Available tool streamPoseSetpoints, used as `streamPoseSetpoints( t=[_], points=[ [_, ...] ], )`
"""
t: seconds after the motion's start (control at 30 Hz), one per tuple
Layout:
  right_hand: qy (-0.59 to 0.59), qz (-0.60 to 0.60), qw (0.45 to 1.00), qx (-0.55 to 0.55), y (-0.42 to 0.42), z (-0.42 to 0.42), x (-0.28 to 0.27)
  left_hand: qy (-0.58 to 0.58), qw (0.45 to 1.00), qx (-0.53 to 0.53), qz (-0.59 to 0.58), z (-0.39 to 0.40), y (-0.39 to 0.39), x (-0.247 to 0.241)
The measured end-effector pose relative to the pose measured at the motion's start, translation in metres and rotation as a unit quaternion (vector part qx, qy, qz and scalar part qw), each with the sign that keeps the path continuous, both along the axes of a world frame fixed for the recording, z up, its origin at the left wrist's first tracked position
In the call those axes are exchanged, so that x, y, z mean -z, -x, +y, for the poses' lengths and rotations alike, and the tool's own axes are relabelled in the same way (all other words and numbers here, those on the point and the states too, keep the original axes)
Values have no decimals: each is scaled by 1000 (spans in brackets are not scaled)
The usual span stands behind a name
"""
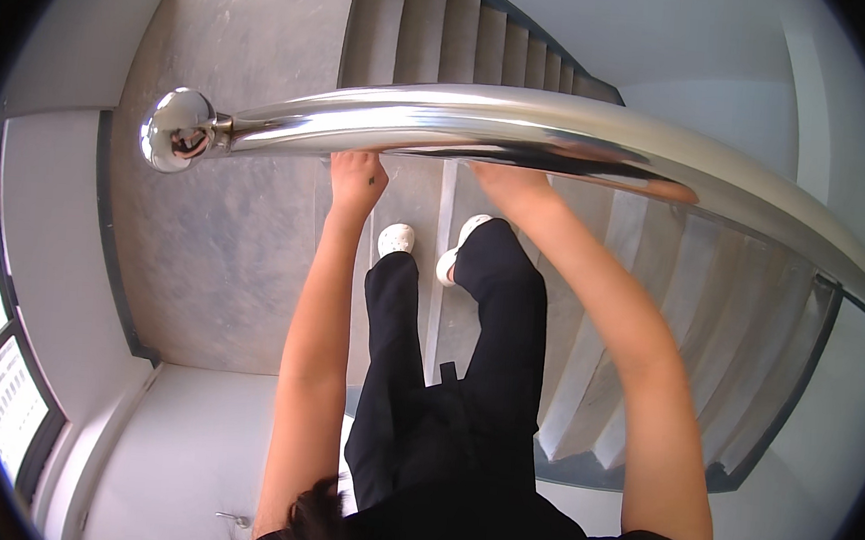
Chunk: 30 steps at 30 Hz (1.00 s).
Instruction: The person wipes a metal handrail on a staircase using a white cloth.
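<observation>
A polished steel handrail (pixel 487 127) crosses in front of me, large and close, with a round steel ball (pixel 177 130) at its left end. Just below the tube in the picture is my left hand (pixel 358 180), a small dark mark on its back. My right hand (pixel 517 186) is farther along, its forearm slanting in from the right. The rail hides the fingers of both hands, so whether they touch or grip anything there cannot be told. Reflections of skin and dark clothing show on the shiny metal.
Steps (pixel 608 342) run off to the right, and another flight (pixel 449 38) lies beyond the rail. My white clogs (pixel 396 240) stand on different levels by a pale step edge (pixel 441 271). A concrete landing (pixel 215 255) spreads left towards a wall with windows (pixel 14 391).
</observation>
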State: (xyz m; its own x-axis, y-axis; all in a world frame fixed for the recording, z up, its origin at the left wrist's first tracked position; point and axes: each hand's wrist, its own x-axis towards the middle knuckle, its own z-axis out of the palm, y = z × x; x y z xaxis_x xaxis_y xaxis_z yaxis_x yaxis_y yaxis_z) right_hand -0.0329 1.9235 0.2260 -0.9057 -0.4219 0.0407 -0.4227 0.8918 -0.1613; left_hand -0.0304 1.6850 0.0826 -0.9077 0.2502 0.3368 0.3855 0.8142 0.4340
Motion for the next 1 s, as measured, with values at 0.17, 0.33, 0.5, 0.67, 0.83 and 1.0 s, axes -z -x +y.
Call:
streamPoseSetpoints(
  t=[0.17, 0.33, 0.5, 0.67, 0.83, 1.0],
  points=[
    [115, -94, 988, 29, 17, -43, 29, -32, 998, -40, -35, 4, -3, -2],
    [-3, -74, 997, -6, 18, -67, 51, -67, 991, -58, -102, 8, 1, -9],
    [-10, -31, 998, -45, 11, -46, 30, -89, 992, -80, -50, 9, 3, -5],
    [-225, -35, 973, -46, -3, 9, -20, -72, 993, -89, -35, 17, 8, -28],
    [-172, 149, 971, -75, -17, 85, -74, -92, 987, -126, 41, 27, 11, -37],
    [-144, 260, 950, -94, -29, 122, -80, -100, 981, -145, 79, 30, 11, -24]
  ],
)
